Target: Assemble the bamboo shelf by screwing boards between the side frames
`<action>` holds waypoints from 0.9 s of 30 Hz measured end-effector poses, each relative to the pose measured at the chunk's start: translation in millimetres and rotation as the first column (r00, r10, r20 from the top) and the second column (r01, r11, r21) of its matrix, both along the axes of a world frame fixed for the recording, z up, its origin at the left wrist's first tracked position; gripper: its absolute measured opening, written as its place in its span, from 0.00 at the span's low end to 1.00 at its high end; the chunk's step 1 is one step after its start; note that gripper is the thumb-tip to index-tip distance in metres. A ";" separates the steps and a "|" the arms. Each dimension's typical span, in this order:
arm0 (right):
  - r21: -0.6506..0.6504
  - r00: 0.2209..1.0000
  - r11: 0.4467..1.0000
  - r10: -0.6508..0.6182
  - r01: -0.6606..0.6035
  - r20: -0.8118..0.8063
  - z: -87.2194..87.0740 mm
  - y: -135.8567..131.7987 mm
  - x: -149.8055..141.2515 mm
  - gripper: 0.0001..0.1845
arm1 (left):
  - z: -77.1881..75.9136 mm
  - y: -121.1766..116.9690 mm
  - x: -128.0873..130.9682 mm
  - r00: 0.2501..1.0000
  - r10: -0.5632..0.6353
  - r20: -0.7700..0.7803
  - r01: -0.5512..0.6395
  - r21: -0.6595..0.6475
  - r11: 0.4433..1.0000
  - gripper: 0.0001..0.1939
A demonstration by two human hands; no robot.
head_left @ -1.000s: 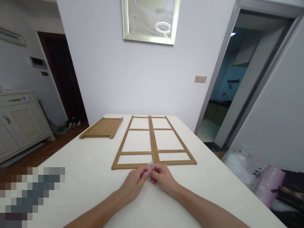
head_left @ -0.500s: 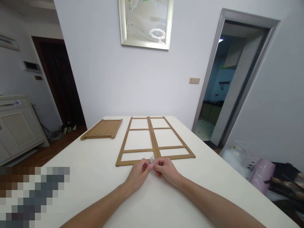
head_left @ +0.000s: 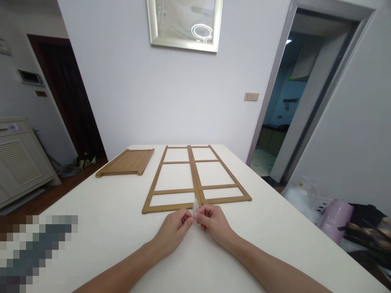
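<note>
Both hands meet at the near side of a white table [head_left: 122,228], pinching a small translucent plastic bag [head_left: 195,206] between them. My right hand [head_left: 212,218] has thumb and forefinger closed on its lower right side. Curled in a pinch at the lower left side is my left hand [head_left: 177,224]; its exact hold is partly hidden by the fingers. Just beyond the bag lie two wooden frames with crossbars, side by side and flat: the left frame [head_left: 174,191] and the right frame [head_left: 218,187]. What the bag contains is too small to tell.
A stack of wooden panels [head_left: 126,162] lies at the table's left. Right of the table are a pink plastic-wrapped roll [head_left: 336,219] and other bagged things. The white wall [head_left: 183,97] stands behind the table, with a doorway at right.
The view has tilted slightly, shifting the scene. My hands stay together at the bag, with the left fingertips slightly lower and more of the bag showing above them.
</note>
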State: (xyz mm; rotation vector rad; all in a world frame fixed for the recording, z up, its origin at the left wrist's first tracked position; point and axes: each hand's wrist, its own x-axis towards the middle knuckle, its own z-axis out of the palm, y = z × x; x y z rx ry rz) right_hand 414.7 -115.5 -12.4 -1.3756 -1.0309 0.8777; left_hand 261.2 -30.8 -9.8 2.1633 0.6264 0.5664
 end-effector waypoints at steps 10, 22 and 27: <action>-0.042 0.999 0.999 0.004 -0.006 -0.037 2.9 -2.6 1.4 0.17 | 1.5 -0.6 2.5 0.998 -0.040 -0.049 0.041 0.016 0.999 0.13; -0.017 0.999 0.999 0.033 -0.032 0.018 5.5 -2.1 -1.3 0.16 | -1.4 -1.1 1.4 0.999 -0.043 0.030 0.043 0.005 0.999 0.12; -0.022 0.998 0.999 0.048 -0.047 0.036 6.4 -2.6 0.1 0.10 | 0.7 0.3 -0.2 0.995 -0.013 0.104 0.022 -0.086 0.996 0.13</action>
